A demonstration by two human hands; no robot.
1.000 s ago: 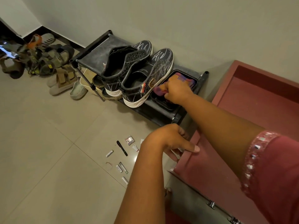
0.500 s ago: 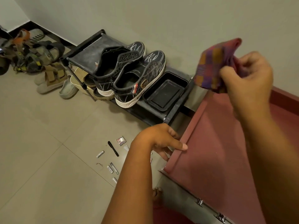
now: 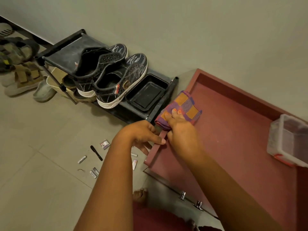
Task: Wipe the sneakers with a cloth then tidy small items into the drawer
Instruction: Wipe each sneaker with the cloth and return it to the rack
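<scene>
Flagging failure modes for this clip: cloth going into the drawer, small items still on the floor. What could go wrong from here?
1. The cloth lies over the drawer side wall under the right hand; it may slip out onto the floor.
2. The left hand grips that wall; fingers could get pinched if the drawer shifts.
3. The pen, the tubes and the packets lie scattered near a bare foot; they could be stepped on, or one could be missed.
</scene>
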